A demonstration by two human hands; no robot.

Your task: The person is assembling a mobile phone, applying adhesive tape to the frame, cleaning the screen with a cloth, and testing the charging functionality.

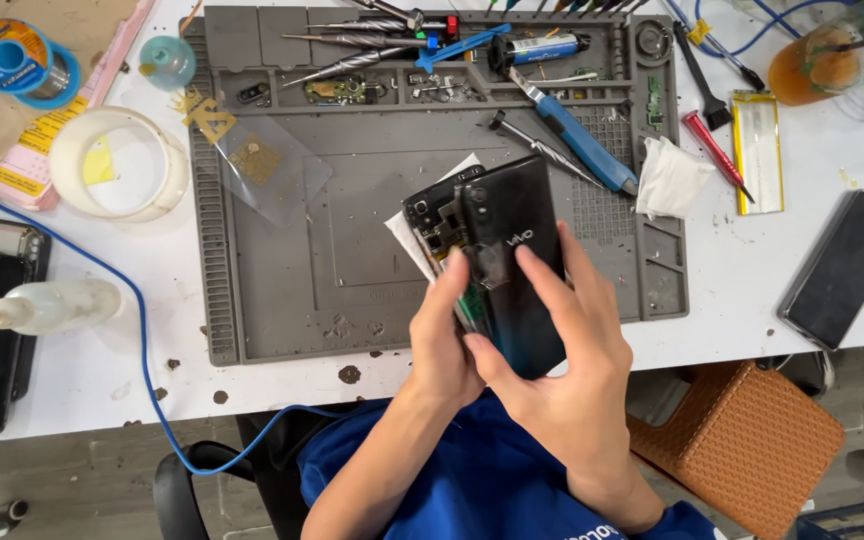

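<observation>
I hold a black smartphone above the grey repair mat [282, 250]. Its glossy black back cover [512, 230] is lifted a little off the phone body [432, 225], so the circuit board shows along the left edge. My left hand [444, 340] grips the phone's lower left side from beneath. My right hand [562, 350] lies over the back cover, fingers spread on its surface and right edge. A white paper [402, 235] lies on the mat under the phone.
Screwdrivers [352, 62] and a blue-handled tool [582, 145] lie at the mat's top. A crumpled tissue [670, 178], red pen tool [714, 150], flat battery [757, 150] and dark phone [842, 268] sit right. A white tape roll [117, 165], squeeze bottle [52, 305] and blue cable [142, 320] are left.
</observation>
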